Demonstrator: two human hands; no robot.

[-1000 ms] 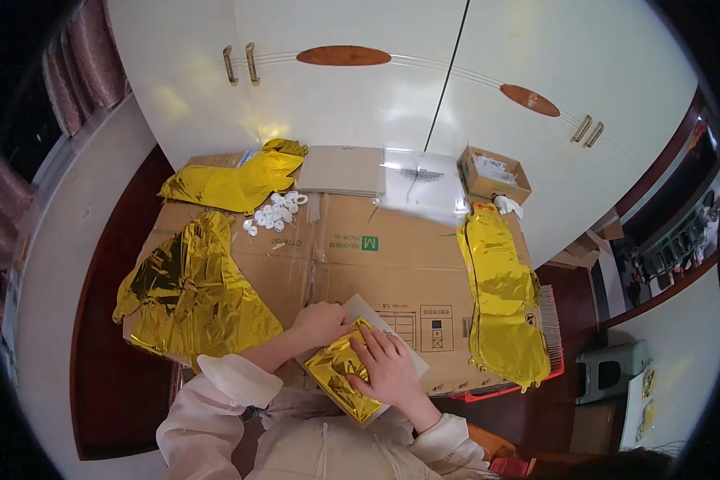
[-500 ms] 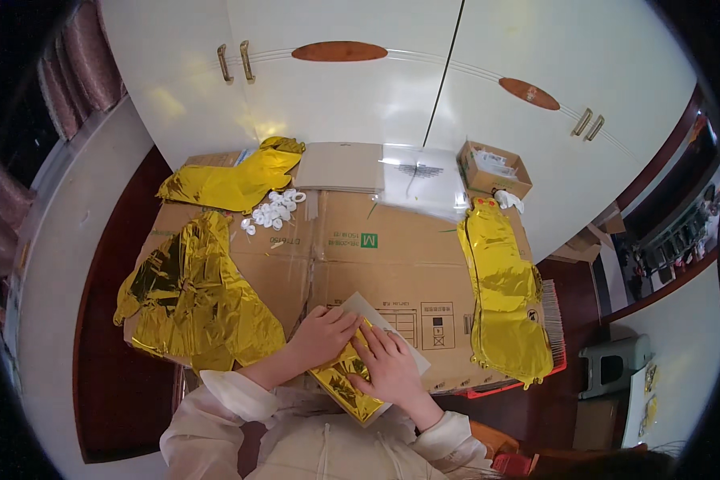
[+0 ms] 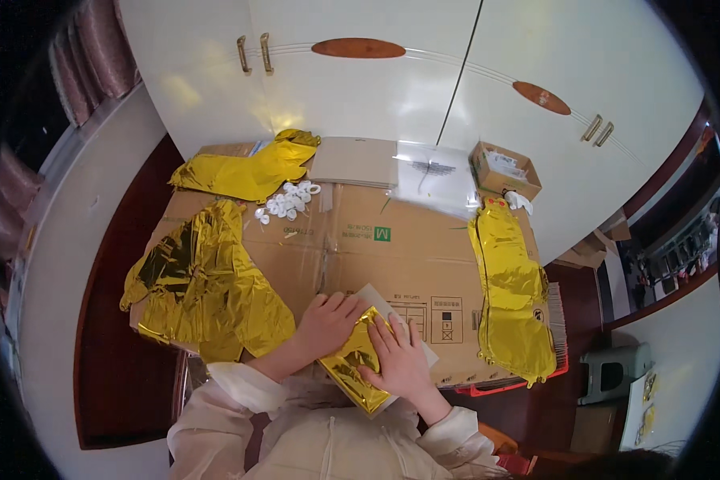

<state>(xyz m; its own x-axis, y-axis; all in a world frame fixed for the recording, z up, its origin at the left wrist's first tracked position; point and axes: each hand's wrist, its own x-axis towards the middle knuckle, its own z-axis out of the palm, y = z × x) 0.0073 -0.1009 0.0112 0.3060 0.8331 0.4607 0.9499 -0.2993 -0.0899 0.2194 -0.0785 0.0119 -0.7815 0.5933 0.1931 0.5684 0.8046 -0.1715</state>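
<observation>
A folded gold foil balloon (image 3: 352, 370) lies flat on a pale grey card (image 3: 429, 353) at the table's near edge. My left hand (image 3: 326, 326) is bent over the foil's upper left edge, its fingers together and curled; the fingertips are partly hidden. Flat on top of the foil rests my right hand (image 3: 398, 362), fingers stretched out and thumb apart. A larger unfolded gold foil balloon (image 3: 212, 280) spreads to the left of my left arm. Another long flat one (image 3: 514, 296) lies on the right side.
Flattened cardboard (image 3: 360, 248) covers the table. At the back are another gold foil balloon (image 3: 236, 174), a pile of white rings (image 3: 290, 202), grey cards (image 3: 354, 162), clear plastic sleeves (image 3: 434, 178) and a small carton (image 3: 528, 185). White cabinet doors (image 3: 360, 92) stand behind; a grey stool (image 3: 614, 374) is at right.
The whole view has shifted slightly to the right. My left hand has drawn back toward the foil's left edge, baring more of it. My right hand stays spread on top.
</observation>
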